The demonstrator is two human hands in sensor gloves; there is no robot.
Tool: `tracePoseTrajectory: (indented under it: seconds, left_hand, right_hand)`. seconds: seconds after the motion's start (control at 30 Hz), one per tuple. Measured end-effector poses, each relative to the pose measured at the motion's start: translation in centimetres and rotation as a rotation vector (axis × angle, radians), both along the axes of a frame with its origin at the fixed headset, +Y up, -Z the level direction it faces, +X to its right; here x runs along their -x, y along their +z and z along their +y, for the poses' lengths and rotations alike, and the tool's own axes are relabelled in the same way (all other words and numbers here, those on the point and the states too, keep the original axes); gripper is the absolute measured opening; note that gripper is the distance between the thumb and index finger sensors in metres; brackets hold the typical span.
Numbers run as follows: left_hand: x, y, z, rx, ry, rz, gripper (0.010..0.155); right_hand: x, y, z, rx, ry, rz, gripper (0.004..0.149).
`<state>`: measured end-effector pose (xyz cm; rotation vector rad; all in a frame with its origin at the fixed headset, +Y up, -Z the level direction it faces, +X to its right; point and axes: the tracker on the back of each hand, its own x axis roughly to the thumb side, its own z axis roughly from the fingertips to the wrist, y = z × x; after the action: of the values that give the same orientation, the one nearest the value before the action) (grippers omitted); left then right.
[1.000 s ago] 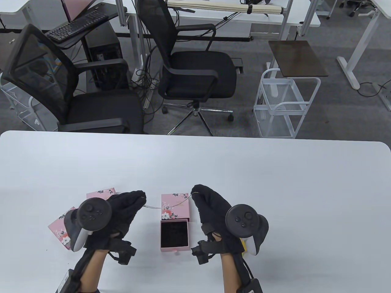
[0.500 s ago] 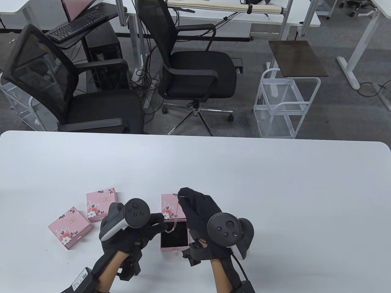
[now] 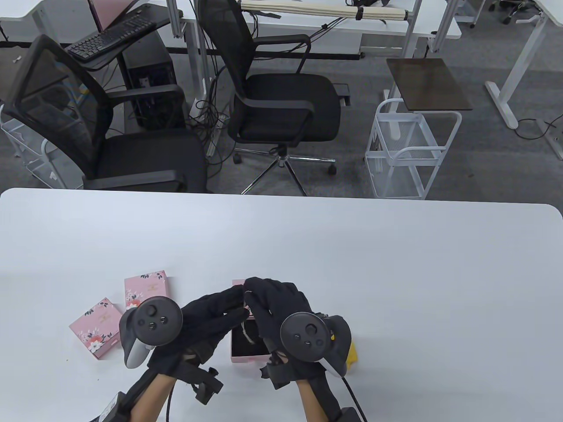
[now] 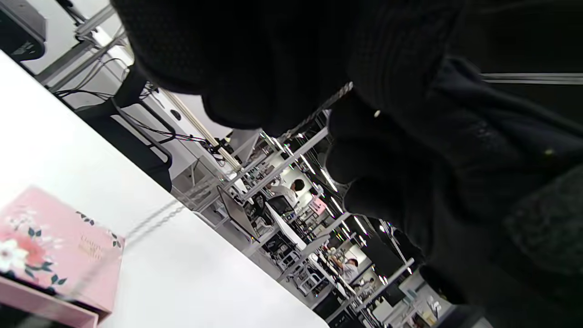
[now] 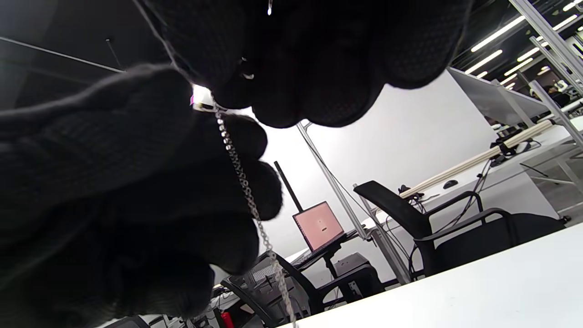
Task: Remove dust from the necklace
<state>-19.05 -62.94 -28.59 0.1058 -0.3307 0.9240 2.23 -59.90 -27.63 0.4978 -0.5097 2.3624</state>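
The thin silver necklace (image 3: 244, 330) hangs from my two hands' meeting fingertips down into the open pink box (image 3: 246, 358) with its black lining. My right hand (image 3: 250, 292) pinches the chain's top end above the box; the right wrist view shows the chain (image 5: 237, 164) dangling from its fingers. My left hand (image 3: 239, 304) reaches in from the left with fingers stretched out, fingertips against the right hand at the chain. In the left wrist view the chain (image 4: 319, 114) runs between both gloves; whether the left fingers grip it is hidden.
The box's floral pink lid (image 3: 237, 282) lies just behind the open box, mostly under my hands. Two more closed pink boxes (image 3: 145, 285) (image 3: 97, 327) lie to the left. A yellow cloth (image 3: 352, 354) peeks out under my right wrist.
The hands came together from wide apart. The necklace went from stretched across the lid to hanging into the open box. The left hand rose to the right hand's fingertips.
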Motion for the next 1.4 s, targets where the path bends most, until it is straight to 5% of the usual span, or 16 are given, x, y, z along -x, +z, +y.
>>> tracePoseTrajectory:
  seconds: [0.1, 0.33, 0.57, 0.9, 1.2, 1.4]
  left_hand:
    - [0.3, -0.2, 0.0, -0.013, 0.022, 0.011, 0.038]
    - [1.3, -0.8, 0.3, 0.162, 0.114, -0.193, 0.038]
    - [1.7, -1.4, -1.1, 0.315, 0.375, -0.238, 0.039]
    - [2.7, -1.0, -1.0, 0.276, 0.559, -0.093, 0.038]
    - [1.8, -0.1, -0.5, 0.207, 0.514, -0.042, 0.037]
    - [1.4, 0.1, -0.6, 0.193, 0.522, -0.032, 0.037]
  right_hand:
    - [0.2, 0.1, 0.0, -0.006, 0.009, 0.006, 0.035]
    - [-0.5, -1.2, -1.3, 0.068, -0.031, -0.005, 0.036]
    - [-0.1, -1.9, -2.1, 0.183, 0.001, 0.064, 0.042]
    - [-0.3, 0.0, 0.3, 0.117, -0.073, 0.1, 0.041]
    - [1.9, 0.9, -0.1, 0.103, 0.038, 0.022, 0.06]
    - [2.6, 1.1, -0.2, 0.094, 0.009, 0.019, 0.049]
